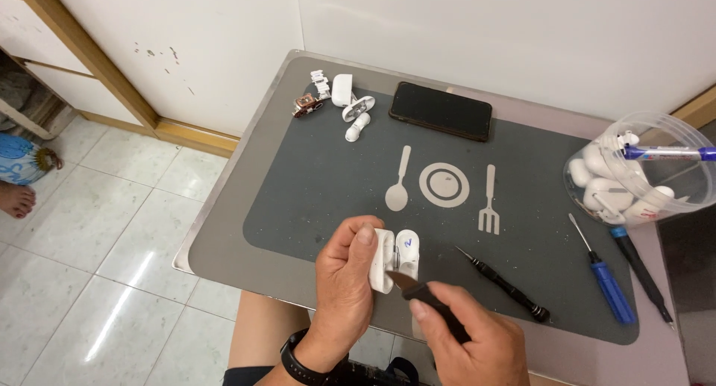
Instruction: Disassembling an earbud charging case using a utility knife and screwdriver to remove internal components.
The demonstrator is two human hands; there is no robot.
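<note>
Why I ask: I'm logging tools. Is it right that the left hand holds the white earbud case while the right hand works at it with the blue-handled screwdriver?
Not quite. The head view shows the right hand using a black-handled blade tool on the white earbud case held by the left hand. The blue-handled screwdriver lies on the mat.

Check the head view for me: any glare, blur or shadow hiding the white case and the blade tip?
Head view: even, soft lighting, sharp focus on the white case in the left hand; blade in the right hand is dark but distinct; glare only on floor tiles and the clear plastic tub; slight wide-angle bending at edges.
</note>
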